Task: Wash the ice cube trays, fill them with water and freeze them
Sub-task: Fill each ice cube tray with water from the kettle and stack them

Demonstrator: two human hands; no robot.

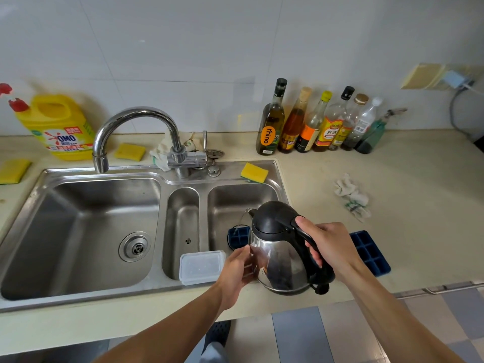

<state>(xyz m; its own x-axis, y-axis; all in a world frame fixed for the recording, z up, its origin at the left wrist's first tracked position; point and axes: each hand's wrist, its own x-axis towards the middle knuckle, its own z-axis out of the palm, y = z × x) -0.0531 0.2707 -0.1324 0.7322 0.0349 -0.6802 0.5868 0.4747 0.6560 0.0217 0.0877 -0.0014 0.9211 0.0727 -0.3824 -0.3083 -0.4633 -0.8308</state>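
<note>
Both hands on kettle (277, 258), apart, one each side. Far left: faucet (136, 121) over big basin, no water seen running. Clear lidded box (201, 267) on near sink edge, just left of left hand (235, 271). Left hand low against steel body, fingers fairly straight, touching and steadying, not wrapped round; forearm coming up from near-left. Basin tray (238, 235), dark blue, down in right basin (235, 197), mostly hidden behind kettle. Kettle upright or slightly tipped, lid down, spout facing far-left above that tray. Thin line under spout, water or wire, cannot tell. Right hand (330, 247) clamped round black handle, thumb on top near lid, wrist bent in from near-right. Counter tray (369, 254), same blue, flat on counter (340, 158) just right of that hand, partly covered by it. Looks like fill step, probably pouring into basin tray; water level in either tray not visible. Next likely calls for slow tilt toward spout, aiming at cells, left hand keeping body from swinging, then same for counter tray.
</note>
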